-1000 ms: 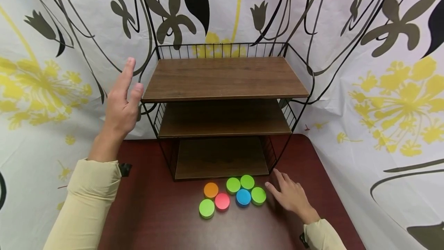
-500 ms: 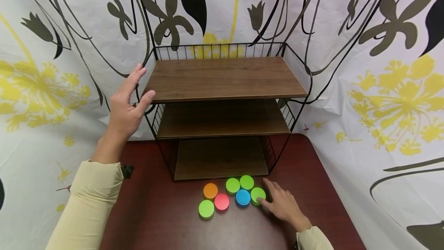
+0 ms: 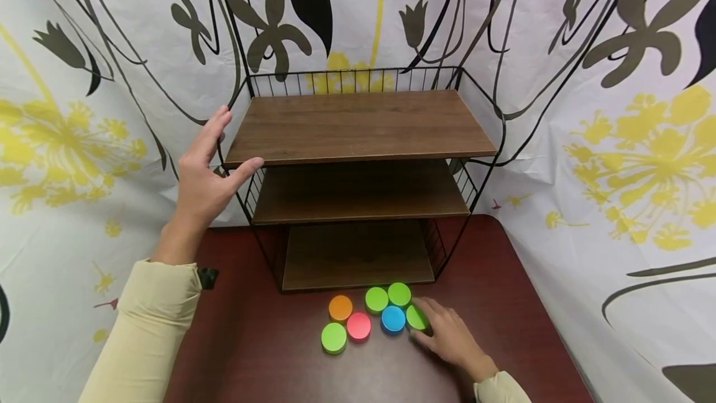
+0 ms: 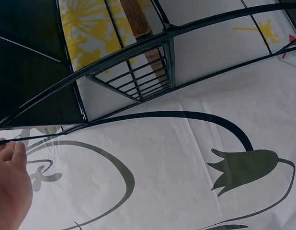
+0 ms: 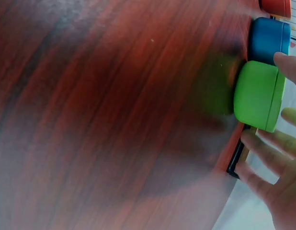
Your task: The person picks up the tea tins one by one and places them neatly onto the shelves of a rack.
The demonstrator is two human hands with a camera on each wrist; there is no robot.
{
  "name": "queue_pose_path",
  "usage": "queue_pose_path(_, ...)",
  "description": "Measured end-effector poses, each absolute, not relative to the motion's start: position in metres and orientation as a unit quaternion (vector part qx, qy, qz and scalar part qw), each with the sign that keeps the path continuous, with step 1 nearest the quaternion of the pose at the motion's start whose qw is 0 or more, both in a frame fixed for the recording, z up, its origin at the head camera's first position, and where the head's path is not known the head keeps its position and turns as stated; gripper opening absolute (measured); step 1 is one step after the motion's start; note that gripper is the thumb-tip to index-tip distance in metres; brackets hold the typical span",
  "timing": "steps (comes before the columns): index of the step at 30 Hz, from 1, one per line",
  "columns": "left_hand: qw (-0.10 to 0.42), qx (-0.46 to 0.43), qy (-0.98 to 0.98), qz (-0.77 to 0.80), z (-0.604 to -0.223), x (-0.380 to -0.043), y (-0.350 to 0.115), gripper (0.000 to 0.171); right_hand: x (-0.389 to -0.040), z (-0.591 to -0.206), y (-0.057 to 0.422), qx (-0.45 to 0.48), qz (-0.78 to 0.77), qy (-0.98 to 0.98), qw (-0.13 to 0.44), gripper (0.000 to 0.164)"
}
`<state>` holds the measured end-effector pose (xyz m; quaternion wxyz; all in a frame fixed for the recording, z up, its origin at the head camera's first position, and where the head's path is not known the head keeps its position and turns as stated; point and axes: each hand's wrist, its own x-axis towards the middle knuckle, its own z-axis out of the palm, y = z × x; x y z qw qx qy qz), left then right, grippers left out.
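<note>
My left hand (image 3: 204, 185) is beside the left end of a wire-framed shelf unit (image 3: 358, 126), fingers straight. Its thumb stretches across the top board's front left corner; I cannot tell whether it presses the board. In the left wrist view, part of that hand (image 4: 11, 187) is near a dark frame wire. My right hand (image 3: 450, 334) has its thumb and forefinger spread around the rightmost green round container (image 3: 416, 318). In the right wrist view the fingers are apart beside this green container (image 5: 257, 96), and a blue container (image 5: 268, 42) is just beyond the thumb.
On the dark red table (image 3: 268, 353), before the shelf, are an orange container (image 3: 340, 308), a pink one (image 3: 358, 326), a blue one (image 3: 393, 319) and several green ones. The unit has a middle board (image 3: 360, 191) and a bottom board (image 3: 358, 257). Floral cloth (image 3: 615, 191) surrounds it.
My right hand has moved left from the table beside the containers to around the rightmost green one. My left hand has moved slightly right and down, its thumb reaching over the top board's corner.
</note>
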<state>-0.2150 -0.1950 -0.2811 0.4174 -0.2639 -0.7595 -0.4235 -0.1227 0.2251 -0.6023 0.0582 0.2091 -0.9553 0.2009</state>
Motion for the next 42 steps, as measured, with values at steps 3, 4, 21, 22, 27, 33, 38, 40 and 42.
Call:
queue_pose_path(3,0.414,-0.264,-0.756,-0.432,-0.276,-0.208,-0.191,0.084,-0.121,-0.603,0.224,0.228,0.196,-0.951,0.076,0.064)
queue_pose_path(4,0.412,-0.264,-0.757,-0.434,-0.275,-0.206,-0.191,0.082,-0.121,-0.603,0.224,0.231,0.194,-0.950,0.079,0.063)
queue_pose_path(21,0.424,-0.266,-0.754,-0.425,-0.275,-0.208,-0.191,0.070,-0.118,-0.603,0.222,0.250,0.167,-0.949,0.095,0.057)
queue_pose_path(22,0.424,-0.268,-0.756,-0.420,-0.276,-0.208,-0.191,0.069,-0.118,-0.603,0.222,0.250,0.167,-0.949,0.095,0.057)
queue_pose_path(27,0.401,-0.274,-0.755,-0.440,-0.279,-0.210,-0.192,0.069,-0.118,-0.604,0.220,0.247,0.164,-0.951,0.092,0.057)
queue_pose_path(33,0.373,-0.272,-0.736,-0.495,-0.287,-0.212,-0.191,0.070,-0.118,-0.607,0.219,0.248,0.166,-0.950,0.093,0.057)
queue_pose_path(38,0.359,-0.267,-0.733,-0.512,-0.300,-0.222,-0.196,0.076,-0.119,-0.608,0.219,0.249,0.167,-0.949,0.094,0.058)
queue_pose_path(40,0.355,-0.269,-0.730,-0.519,-0.304,-0.226,-0.199,0.078,-0.119,-0.608,0.219,0.250,0.167,-0.949,0.094,0.058)
queue_pose_path(42,0.353,-0.269,-0.728,-0.523,-0.305,-0.226,-0.198,0.078,-0.119,-0.608,0.219,0.250,0.167,-0.949,0.094,0.058)
